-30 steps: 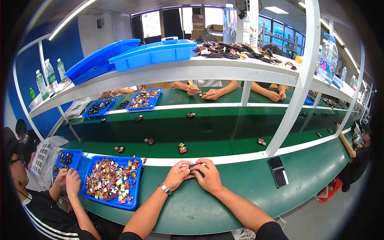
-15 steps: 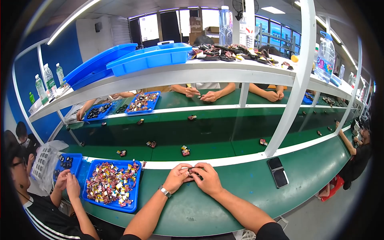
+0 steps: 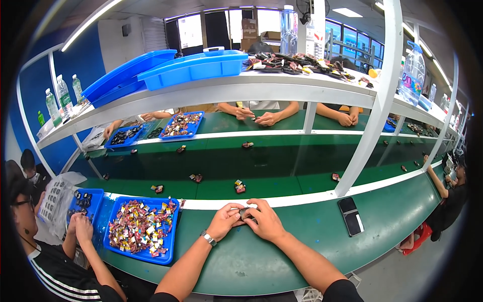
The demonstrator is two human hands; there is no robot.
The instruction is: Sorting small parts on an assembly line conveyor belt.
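Bare green bench [image 3: 282, 261] surrounds your hands; a blue tray [image 3: 142, 230] blocks the left, a dark phone [image 3: 350, 223] lies to the right.

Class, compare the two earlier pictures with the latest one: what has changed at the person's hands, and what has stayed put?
Nothing clearly moved. The left hand and right hand still pinch the same small dark part together at the green table edge. The blue tray of parts and the black phone stayed in place.
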